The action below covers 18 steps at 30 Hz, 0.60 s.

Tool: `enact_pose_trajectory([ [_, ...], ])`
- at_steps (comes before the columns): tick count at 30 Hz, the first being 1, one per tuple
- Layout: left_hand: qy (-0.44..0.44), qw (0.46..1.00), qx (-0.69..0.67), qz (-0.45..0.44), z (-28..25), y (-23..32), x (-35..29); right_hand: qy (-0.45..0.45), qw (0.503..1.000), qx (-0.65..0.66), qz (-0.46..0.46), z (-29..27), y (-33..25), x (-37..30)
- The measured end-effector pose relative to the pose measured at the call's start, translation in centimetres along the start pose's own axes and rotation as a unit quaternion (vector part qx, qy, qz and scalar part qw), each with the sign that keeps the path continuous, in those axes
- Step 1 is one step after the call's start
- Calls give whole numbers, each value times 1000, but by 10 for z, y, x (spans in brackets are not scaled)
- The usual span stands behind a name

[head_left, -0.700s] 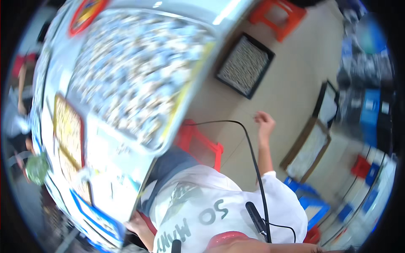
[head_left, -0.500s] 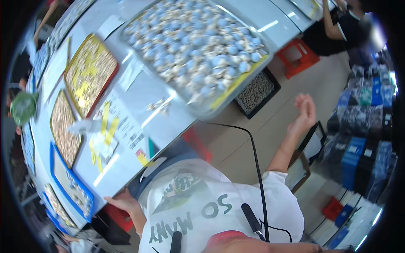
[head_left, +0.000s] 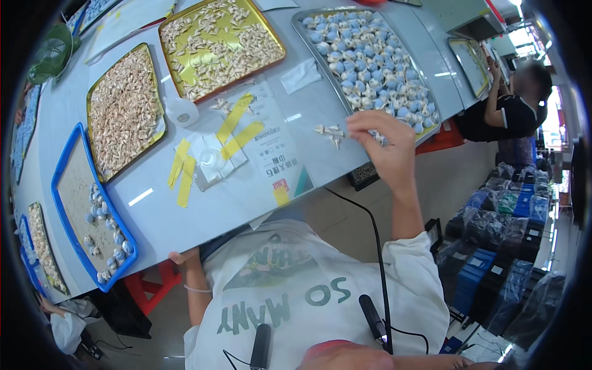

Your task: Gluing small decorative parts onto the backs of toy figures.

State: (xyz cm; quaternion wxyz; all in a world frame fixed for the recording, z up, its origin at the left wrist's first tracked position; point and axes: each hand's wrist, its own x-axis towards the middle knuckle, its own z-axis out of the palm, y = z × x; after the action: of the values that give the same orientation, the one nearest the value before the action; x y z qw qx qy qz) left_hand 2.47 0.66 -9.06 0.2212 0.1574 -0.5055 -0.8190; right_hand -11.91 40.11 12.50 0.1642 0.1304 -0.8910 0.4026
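Note:
My right hand (head_left: 385, 145) hovers over the table with its thumb and fingers slightly apart. Just left of its fingertips lie a few small pale, pointed pieces (head_left: 333, 132). Beyond it sits a metal tray (head_left: 330, 74) full of small blue-and-white balls (head_left: 376, 58), each with pale bits around it. Against the near table edge rests my left hand (head_left: 184, 256), seemingly open, its fingers partly hidden; it holds nothing that I can see. Closest to that hand is a blue-rimmed tray (head_left: 57, 185) with several blue-and-white balls (head_left: 106, 222) along its right side.
Two yellow-lined trays of pale pieces, one gold (head_left: 216, 46) and one fuller (head_left: 126, 105), stand on the table. Yellow tape strips (head_left: 242, 140) lie beside a clear square pad (head_left: 213, 159). A black cable (head_left: 364, 213) hangs before me. Another person (head_left: 512, 108) sits at the far right.
My right hand has swung left from beside the table to above the small pale pieces. The view has turned and shifted, so more of the table shows. My left hand stays near the edge.

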Motion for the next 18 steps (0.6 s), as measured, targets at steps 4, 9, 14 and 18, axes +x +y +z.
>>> enact_pose_trajectory([
  [4, -74, 984, -137, -86, 10, -10, 8, -1, 953, 266, 148, 23, -10, -3],
  [9, -176, 921, -294, -188, -31, -2, -10, -18, 819, 521, 239, 47, -31, -6],
  [14, -219, 880, -353, -231, -78, -15, -20, -38, 775, 595, 211, 62, -46, -10],
  [18, -187, 926, -266, -191, -104, -36, -21, -42, 770, 599, 218, 64, -56, -15],
])
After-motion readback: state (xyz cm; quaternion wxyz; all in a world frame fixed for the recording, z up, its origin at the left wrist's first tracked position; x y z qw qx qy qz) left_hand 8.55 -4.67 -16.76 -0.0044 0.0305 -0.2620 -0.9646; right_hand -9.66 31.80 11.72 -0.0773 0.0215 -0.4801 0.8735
